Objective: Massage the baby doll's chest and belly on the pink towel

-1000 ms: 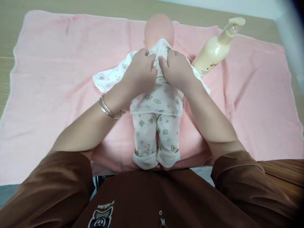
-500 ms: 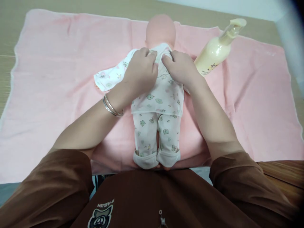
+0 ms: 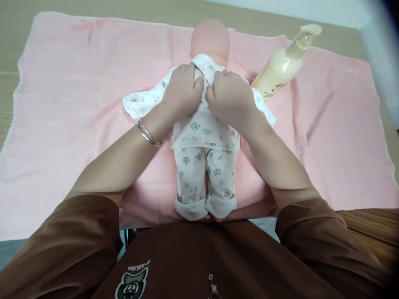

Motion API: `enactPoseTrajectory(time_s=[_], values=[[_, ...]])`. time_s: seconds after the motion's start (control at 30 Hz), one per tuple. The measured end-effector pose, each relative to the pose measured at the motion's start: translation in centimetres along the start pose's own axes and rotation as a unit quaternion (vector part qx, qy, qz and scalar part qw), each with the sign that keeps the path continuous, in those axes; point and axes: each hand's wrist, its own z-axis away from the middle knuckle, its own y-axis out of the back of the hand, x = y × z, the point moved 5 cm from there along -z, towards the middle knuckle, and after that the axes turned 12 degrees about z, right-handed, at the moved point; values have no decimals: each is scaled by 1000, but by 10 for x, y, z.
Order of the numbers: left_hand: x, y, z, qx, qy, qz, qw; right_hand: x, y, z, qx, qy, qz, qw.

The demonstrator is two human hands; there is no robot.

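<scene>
A bald baby doll lies lengthwise in front of me, its feet towards my body. It wears a white printed shirt and matching trousers with turned-up cuffs. My left hand pinches the shirt at the left of the upper chest opening. Opposite it, my right hand grips the other side of the opening, fingers curled into the cloth. A gap shows between the two edges. Both sleeves spread outward, and the right one is partly hidden behind my right hand.
A pink cloth with some creases lies under the doll on a wooden table. To the right of the doll stands a pale yellow pump bottle, close to the right sleeve. Wooden flooring shows at the lower right.
My right hand has turned and moved slightly down, its fingers now curled on the shirt. The collar lies more to the right, and the right sleeve has come into view. My left hand barely moved.
</scene>
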Motion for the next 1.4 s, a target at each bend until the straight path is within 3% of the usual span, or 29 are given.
enactPoseTrajectory(time_s=[0.27, 0.47, 0.7, 0.87, 1.1, 1.2, 1.4], values=[[30, 5, 17, -35, -73, -89, 993, 27, -20, -20, -23, -1, -108, 994], [9, 2, 1, -21, -26, 29, 999, 12, -6, -8, -11, 19, -66, 998], [-14, -6, -10, -9, -4, -7, 1000, -1, 5, 2, 0, -4, 25, 1000], [-13, -7, -5, 4, -10, -28, 1000, 11, -4, -8, -3, -9, -2, 1000], [-13, -3, -4, -14, 46, 18, 999, 18, -20, -16, 3, -26, -48, 999], [-14, -6, -5, -4, 35, 27, 999, 21, -23, -20, -13, -29, -78, 996], [-19, -16, -9, 32, -7, -73, 997, 31, -28, -24, -35, -29, -114, 992]])
